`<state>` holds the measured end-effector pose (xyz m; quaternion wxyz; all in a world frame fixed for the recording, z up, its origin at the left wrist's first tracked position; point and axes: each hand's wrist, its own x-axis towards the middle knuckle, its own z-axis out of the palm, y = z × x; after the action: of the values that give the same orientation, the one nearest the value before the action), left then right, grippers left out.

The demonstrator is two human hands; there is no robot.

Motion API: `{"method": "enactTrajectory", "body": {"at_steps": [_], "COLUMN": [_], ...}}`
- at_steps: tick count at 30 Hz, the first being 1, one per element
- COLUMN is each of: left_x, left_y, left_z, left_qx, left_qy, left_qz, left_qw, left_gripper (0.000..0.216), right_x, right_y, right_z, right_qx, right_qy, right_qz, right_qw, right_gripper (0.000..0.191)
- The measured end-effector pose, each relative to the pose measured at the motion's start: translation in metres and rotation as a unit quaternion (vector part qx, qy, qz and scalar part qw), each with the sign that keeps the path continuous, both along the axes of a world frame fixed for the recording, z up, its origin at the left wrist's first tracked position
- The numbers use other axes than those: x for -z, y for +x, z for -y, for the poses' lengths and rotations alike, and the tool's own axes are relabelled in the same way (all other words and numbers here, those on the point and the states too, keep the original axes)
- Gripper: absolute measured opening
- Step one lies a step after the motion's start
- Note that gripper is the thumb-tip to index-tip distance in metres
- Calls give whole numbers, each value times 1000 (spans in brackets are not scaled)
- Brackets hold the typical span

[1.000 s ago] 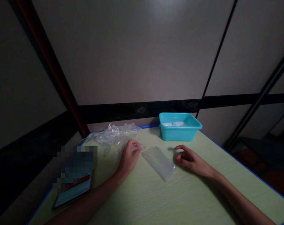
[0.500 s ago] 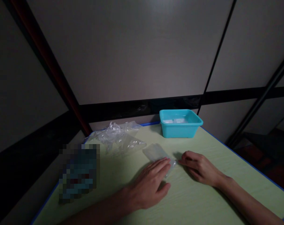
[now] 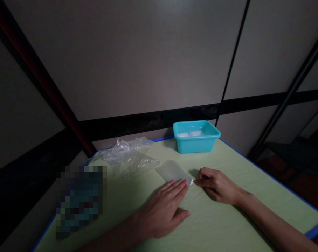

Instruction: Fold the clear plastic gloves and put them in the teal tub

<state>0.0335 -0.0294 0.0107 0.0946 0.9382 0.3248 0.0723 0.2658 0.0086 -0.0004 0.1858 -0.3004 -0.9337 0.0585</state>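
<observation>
A small clear plastic bag lies flat on the pale green table, its near right end shiny and creased. My left hand rests flat with its fingers stretched over the bag's near edge, thumb spread to the side. Just right of the bag is my right hand, its fingers curled in and the index fingertip at the bag's right corner. Whether those fingers pinch anything is hidden. Further back on the left, a crumpled heap of clear plastic spreads over the table.
A turquoise plastic basin with whitish flat pieces inside stands at the table's back edge. At the left edge lies a pixelated dark teal item. The table has a blue rim and meets a grey panelled wall.
The view has shifted slightly, so everything sits a little further left. The near part of the bag looks flatter beneath my left fingers. Both hands hold nearly the same places.
</observation>
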Motion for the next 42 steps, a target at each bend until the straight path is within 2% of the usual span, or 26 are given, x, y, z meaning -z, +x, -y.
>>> {"method": "enactTrajectory", "body": {"at_steps": [7,13,15,18,21,29,42], "left_x": [0,0,0,-2,-1,2,0], "left_y": [0,0,0,1,0,0,0], "left_z": [-2,-2,-2,-1,0,-1,-1], "left_qx": [16,22,22,20,21,22,8], "left_qy": [-21,-18,-16,-14,-10,-3,-13], "left_qz": [-15,-14,-17,-20,-22,-21,-21], "left_qw": [1000,999,999,999,999,1000,1000], "left_gripper": [65,65,64,63,64,64,65], "right_x": [1,-3,-5,-6,-5,-3,-2], "right_y": [1,-3,-5,-4,-1,2,3], "right_z": [-1,-7,-6,-2,-1,-1,0], "right_qx": [2,45,27,-6,-5,16,-3], "right_qy": [-26,-100,-94,-58,-32,-24,-19], "right_qz": [-30,-177,-157,-72,-31,-60,-57], "right_qw": [999,978,983,996,999,998,998], "right_gripper": [30,27,27,31,35,35,31]}}
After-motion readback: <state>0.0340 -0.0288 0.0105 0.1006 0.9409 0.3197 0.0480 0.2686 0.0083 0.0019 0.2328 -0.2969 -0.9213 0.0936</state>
